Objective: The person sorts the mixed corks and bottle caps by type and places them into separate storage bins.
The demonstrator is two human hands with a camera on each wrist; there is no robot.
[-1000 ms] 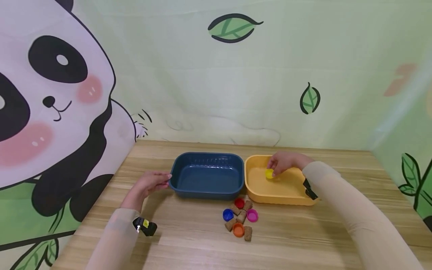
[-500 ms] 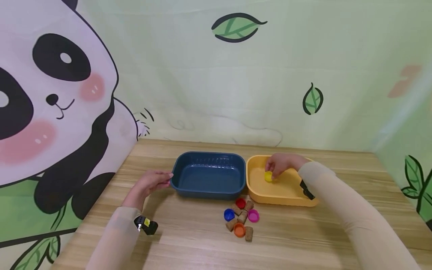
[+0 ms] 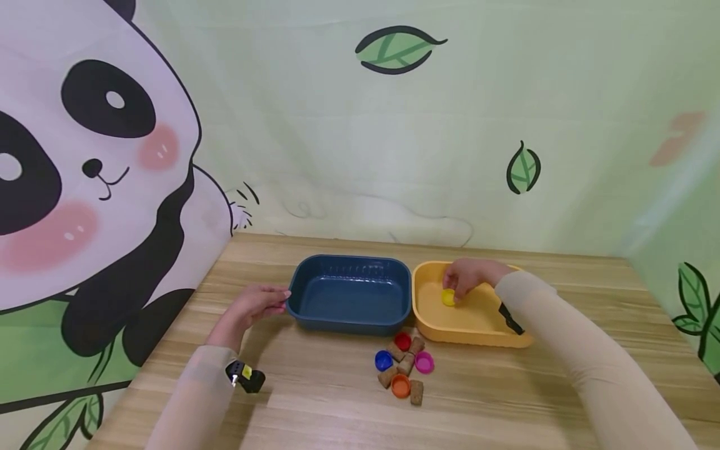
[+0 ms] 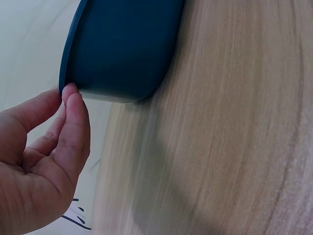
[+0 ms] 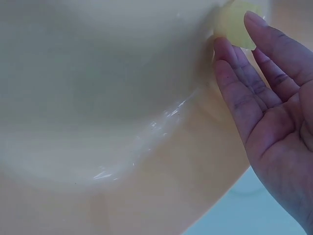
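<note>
My left hand (image 3: pixel 260 304) pinches the left end of the dark blue tub (image 3: pixel 350 327) by its rim. In the left wrist view the thumb and fingertips meet at the edge of the blue tub (image 4: pixel 122 54). My right hand (image 3: pixel 471 275) reaches down inside the yellow tub (image 3: pixel 472 338) and pinches a small yellow bottle cap (image 3: pixel 448 297) near its floor. The right wrist view shows the yellow cap (image 5: pixel 237 24) between thumb and fingers; whether it touches the tub floor I cannot tell.
In front of the tubs lie a red cap (image 3: pixel 402 341), a blue cap (image 3: pixel 384 360), a pink cap (image 3: pixel 424 362) and an orange cap (image 3: pixel 400 386). Several brown corks (image 3: pixel 417 392) lie among them on the wooden table (image 3: pixel 315 400). A printed cloth (image 3: pixel 315 137) hangs behind.
Both hands keep their holds on the blue tub and the yellow cap, nearly in place. The head view has shifted slightly.
</note>
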